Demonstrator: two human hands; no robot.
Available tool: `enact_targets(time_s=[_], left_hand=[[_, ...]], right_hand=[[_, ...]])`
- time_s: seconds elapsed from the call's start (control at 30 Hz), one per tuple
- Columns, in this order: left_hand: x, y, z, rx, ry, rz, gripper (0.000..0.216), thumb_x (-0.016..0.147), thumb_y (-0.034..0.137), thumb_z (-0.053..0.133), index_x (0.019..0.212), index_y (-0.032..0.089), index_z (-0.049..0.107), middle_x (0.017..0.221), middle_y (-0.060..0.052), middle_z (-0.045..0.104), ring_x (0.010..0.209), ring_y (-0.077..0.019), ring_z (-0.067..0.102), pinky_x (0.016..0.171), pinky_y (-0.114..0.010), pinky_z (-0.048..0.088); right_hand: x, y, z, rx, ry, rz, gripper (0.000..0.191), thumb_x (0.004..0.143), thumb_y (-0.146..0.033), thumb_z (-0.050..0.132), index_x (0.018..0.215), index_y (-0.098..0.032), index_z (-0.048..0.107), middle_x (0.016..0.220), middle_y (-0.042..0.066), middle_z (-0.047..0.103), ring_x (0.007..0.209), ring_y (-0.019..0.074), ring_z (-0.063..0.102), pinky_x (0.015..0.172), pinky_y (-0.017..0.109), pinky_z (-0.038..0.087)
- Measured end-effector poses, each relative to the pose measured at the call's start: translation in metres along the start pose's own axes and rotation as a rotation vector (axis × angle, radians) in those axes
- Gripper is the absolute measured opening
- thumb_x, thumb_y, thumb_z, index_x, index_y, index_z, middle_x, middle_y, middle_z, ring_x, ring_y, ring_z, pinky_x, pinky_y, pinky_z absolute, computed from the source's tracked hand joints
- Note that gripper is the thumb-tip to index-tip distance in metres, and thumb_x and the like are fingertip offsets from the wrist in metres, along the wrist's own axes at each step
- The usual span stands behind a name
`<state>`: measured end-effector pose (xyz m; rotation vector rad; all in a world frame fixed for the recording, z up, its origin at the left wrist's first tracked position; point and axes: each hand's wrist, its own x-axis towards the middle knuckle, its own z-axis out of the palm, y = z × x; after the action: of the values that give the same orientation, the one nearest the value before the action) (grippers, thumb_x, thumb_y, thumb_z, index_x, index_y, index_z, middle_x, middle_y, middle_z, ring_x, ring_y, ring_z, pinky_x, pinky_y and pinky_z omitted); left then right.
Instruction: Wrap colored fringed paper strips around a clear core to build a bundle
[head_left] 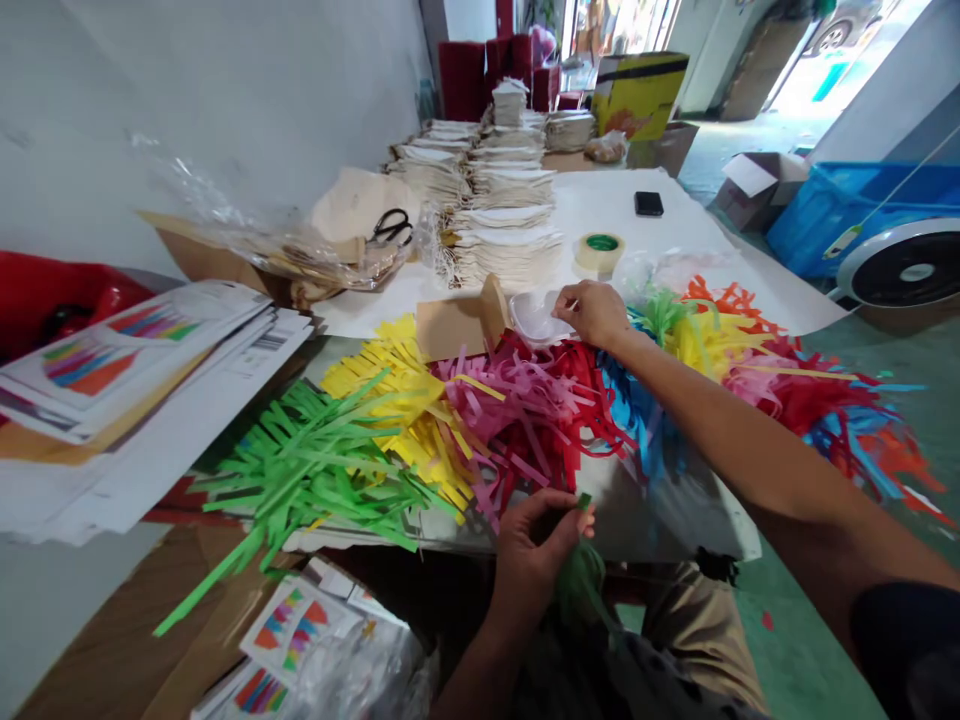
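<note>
My left hand (534, 555) is near the table's front edge, thumb and fingers pinched on the top of a green paper tassel (581, 585) whose strips hang down below the edge. My right hand (596, 312) reaches forward to a small whitish plastic bowl (534, 318). Its fingertips are pressed together at the bowl's right side; what lies between them is too small to make out. Along the table in front of me lie fringed paper strips: green (315, 460), yellow (397, 400), pink (510, 390), red (577, 400) and blue (626, 385).
More coloured fringe (810, 390) lies on the right. Behind the bowl are a tape roll (600, 252), stacked paper bundles (510, 250), black scissors (391, 228) and a small black object (649, 204). Printed sheets (135, 370) are at left; a fan (911, 270) stands at right.
</note>
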<state>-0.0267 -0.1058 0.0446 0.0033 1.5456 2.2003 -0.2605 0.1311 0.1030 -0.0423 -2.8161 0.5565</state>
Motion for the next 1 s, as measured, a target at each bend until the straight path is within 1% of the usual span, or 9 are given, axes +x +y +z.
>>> enact_targets(time_s=[0.1,0.17,0.23,0.3,0.37,0.43,0.57,0.73,1.0], left_hand=[[0.000,-0.001,0.001,-0.027,0.006,0.015,0.027,0.081,0.043,0.088,0.087,0.017,0.081,0.077,-0.003,0.078,0.071,-0.0126,0.070,0.070,-0.020,0.053],[0.000,-0.003,0.001,-0.055,0.026,0.027,0.026,0.080,0.041,0.089,0.086,0.017,0.081,0.074,-0.002,0.076,0.068,-0.0106,0.068,0.066,-0.019,0.051],[-0.002,-0.004,0.002,-0.103,0.055,0.047,0.025,0.079,0.040,0.089,0.087,0.018,0.081,0.073,0.000,0.075,0.065,-0.0094,0.066,0.064,-0.018,0.051],[-0.009,-0.005,0.003,-0.124,0.084,0.089,0.023,0.080,0.039,0.089,0.091,0.019,0.082,0.074,0.000,0.075,0.067,-0.0098,0.067,0.066,-0.018,0.053],[-0.020,-0.006,0.006,-0.096,0.095,0.131,0.023,0.083,0.039,0.087,0.094,0.020,0.082,0.078,0.000,0.076,0.071,-0.0111,0.070,0.070,-0.020,0.056],[-0.034,-0.005,0.011,-0.029,0.088,0.151,0.023,0.085,0.041,0.085,0.095,0.020,0.082,0.080,-0.001,0.076,0.071,-0.0124,0.071,0.071,-0.022,0.058],[-0.062,-0.001,0.023,0.143,0.056,0.215,0.021,0.089,0.040,0.082,0.093,0.019,0.082,0.080,-0.002,0.077,0.070,-0.0130,0.072,0.068,-0.022,0.056],[-0.081,-0.001,0.039,0.339,0.016,0.386,0.014,0.093,0.033,0.077,0.092,0.020,0.083,0.083,-0.003,0.078,0.076,-0.0151,0.072,0.075,-0.025,0.057],[-0.092,-0.008,0.048,0.390,-0.035,0.429,0.012,0.095,0.031,0.076,0.093,0.020,0.081,0.084,-0.003,0.077,0.077,-0.0150,0.071,0.074,-0.025,0.055]], right_hand=[[-0.015,-0.011,-0.011,0.104,0.046,0.002,0.016,0.092,-0.033,0.071,0.096,-0.018,0.076,0.083,0.006,0.078,0.080,0.0203,0.072,0.076,0.030,0.050],[-0.039,-0.022,-0.018,0.344,0.038,-0.018,0.017,0.090,-0.035,0.075,0.094,-0.018,0.072,0.076,0.002,0.075,0.073,0.0182,0.071,0.070,0.028,0.050],[-0.079,-0.034,-0.028,0.679,-0.009,-0.047,0.024,0.085,-0.040,0.081,0.085,-0.020,0.068,0.077,0.002,0.076,0.069,0.0172,0.070,0.065,0.028,0.051],[-0.131,-0.046,-0.038,0.883,-0.049,-0.055,0.036,0.082,-0.047,0.084,0.070,-0.020,0.063,0.087,0.004,0.079,0.073,0.0171,0.072,0.066,0.028,0.055],[-0.188,-0.055,-0.047,0.936,-0.040,-0.016,0.036,0.086,-0.048,0.082,0.068,-0.021,0.066,0.081,0.003,0.079,0.072,0.0167,0.072,0.066,0.028,0.055],[-0.239,-0.060,-0.053,0.936,-0.030,0.056,0.024,0.089,-0.044,0.081,0.081,-0.022,0.076,0.075,0.002,0.077,0.069,0.0159,0.072,0.065,0.027,0.056],[-0.309,-0.061,-0.057,0.945,0.065,0.114,0.011,0.093,-0.035,0.078,0.086,-0.026,0.080,0.082,0.000,0.079,0.074,0.0137,0.074,0.071,0.024,0.058],[-0.340,-0.057,-0.057,0.947,0.176,0.169,0.008,0.093,-0.031,0.079,0.085,-0.029,0.080,0.084,-0.002,0.078,0.076,0.0130,0.072,0.071,0.023,0.057],[-0.355,-0.053,-0.065,0.990,0.183,0.145,0.011,0.089,-0.029,0.081,0.079,-0.026,0.078,0.078,0.000,0.074,0.073,0.0158,0.068,0.068,0.028,0.053]])
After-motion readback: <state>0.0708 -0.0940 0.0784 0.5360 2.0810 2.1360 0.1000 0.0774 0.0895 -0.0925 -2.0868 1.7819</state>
